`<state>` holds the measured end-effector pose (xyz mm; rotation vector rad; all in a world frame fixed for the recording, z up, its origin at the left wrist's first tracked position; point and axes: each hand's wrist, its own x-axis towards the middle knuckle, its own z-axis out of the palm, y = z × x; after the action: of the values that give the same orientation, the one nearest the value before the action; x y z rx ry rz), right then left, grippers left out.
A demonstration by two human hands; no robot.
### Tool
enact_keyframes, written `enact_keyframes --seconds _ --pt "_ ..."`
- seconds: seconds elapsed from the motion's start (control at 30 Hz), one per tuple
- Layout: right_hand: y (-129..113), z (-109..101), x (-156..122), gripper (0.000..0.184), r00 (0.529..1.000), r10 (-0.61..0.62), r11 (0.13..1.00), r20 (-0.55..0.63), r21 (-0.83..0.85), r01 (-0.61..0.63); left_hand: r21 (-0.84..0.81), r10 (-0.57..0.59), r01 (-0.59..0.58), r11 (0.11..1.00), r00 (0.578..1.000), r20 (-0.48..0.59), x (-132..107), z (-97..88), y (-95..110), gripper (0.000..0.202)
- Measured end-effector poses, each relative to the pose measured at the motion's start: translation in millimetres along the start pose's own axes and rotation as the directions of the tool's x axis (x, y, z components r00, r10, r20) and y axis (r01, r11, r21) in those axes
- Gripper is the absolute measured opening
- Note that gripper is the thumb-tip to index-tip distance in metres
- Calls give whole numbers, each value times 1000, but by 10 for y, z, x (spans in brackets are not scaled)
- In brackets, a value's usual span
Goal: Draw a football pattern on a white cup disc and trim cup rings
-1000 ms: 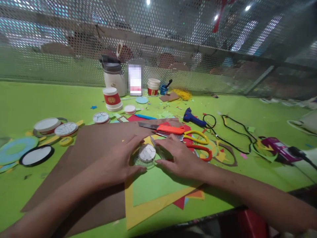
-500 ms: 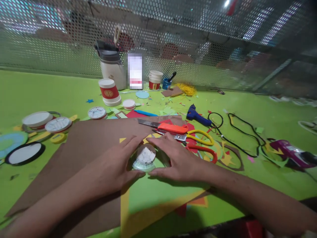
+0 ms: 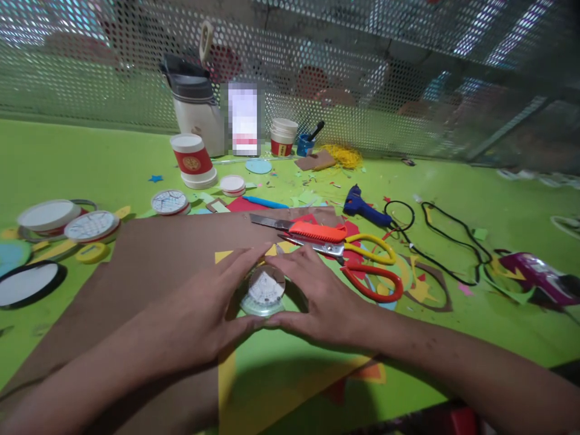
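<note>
A small round clear-rimmed piece with a white, dark-marked disc on top point(image 3: 266, 287) sits on light green paper point(image 3: 272, 356). My left hand point(image 3: 206, 302) curls around its left side, and my right hand point(image 3: 324, 296) curls around its right. My thumbs meet at the near edge, and the fingers come together behind it. Under the green paper lies a yellow sheet point(image 3: 225, 386), partly over brown cardboard point(image 3: 158, 272). Just beyond my right hand are an orange box cutter point(image 3: 317, 231) and scissors point(image 3: 335, 248) with one yellow and one red handle.
At left are white lids point(image 3: 93, 226) and a black ring with a white disc point(image 3: 31, 284). A red-and-white paper cup point(image 3: 194, 160) and a jug point(image 3: 197, 118) stand behind. A blue glue gun point(image 3: 365, 208), its black cord and colored paper scraps lie to the right.
The view has shifted slightly. My hands stay around the round piece, with the thumbs now closer together at its near edge.
</note>
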<state>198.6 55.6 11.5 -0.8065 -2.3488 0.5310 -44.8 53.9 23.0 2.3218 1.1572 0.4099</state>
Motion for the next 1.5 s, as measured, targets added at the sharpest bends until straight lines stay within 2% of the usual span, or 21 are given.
enact_keyframes --seconds 0.2,0.37,0.57,0.73,0.97,1.27,1.5 --pt "-6 8 -12 60 1000 15 1000 -27 12 -15 51 22 -22 998 1000 -1 26 -47 89 73" --pt "-13 12 -25 50 998 -28 1000 -59 -2 28 117 -27 28 993 1000 -15 20 -84 170 68" --pt "-23 -6 -50 39 995 -42 990 -88 -136 29 169 -20 23 985 1000 -20 11 -119 192 57" --pt "-56 -8 -55 32 997 -17 976 -74 -216 1 204 -27 26 979 1000 0 26 -105 167 54" --pt "-82 -7 -90 32 997 3 977 -81 -214 -20 271 -67 86 959 995 -79 11 -56 238 59" --pt "-117 6 -140 27 998 -6 986 -68 -165 -6 234 -11 36 972 994 -107 3 -34 242 52" --pt "-194 57 -150 27 996 -68 975 -60 -214 54 158 -14 18 987 1000 -26 -17 -57 171 58"
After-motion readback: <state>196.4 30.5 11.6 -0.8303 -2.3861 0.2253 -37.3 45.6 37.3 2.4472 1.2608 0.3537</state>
